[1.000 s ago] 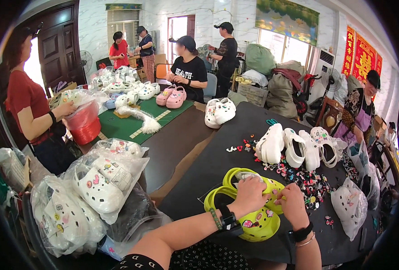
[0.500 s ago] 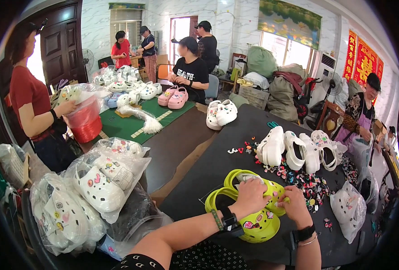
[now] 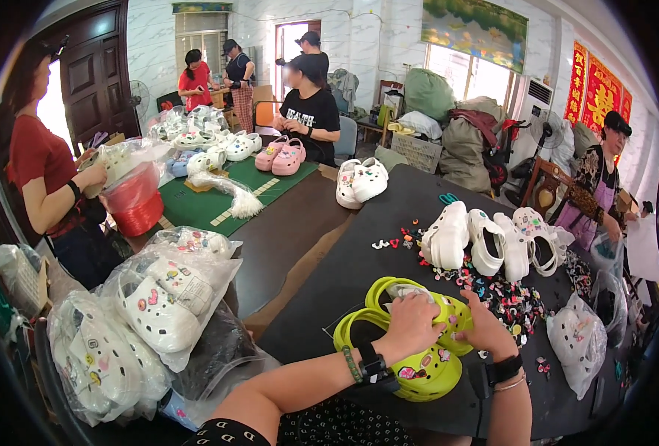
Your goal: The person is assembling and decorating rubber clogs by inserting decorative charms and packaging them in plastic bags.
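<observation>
Head view shows little change from a second ago: left hand [image 3: 411,321] still presses, fingers curled, on the near lime-green clog [image 3: 411,364] on the dark surface [image 3: 359,260], right hand [image 3: 485,327] clasping the pair's right side beside scattered charms [image 3: 511,297].

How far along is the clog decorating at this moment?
Looks done: bagged white clogs with charms sit at the left. In hand: the left hand presses on the yellow clogs, the right hand steadies them; a few charms show on the near toe. Left: four white clogs wait beyond, apparently mostly bare, beside a pile of loose charms.
</observation>
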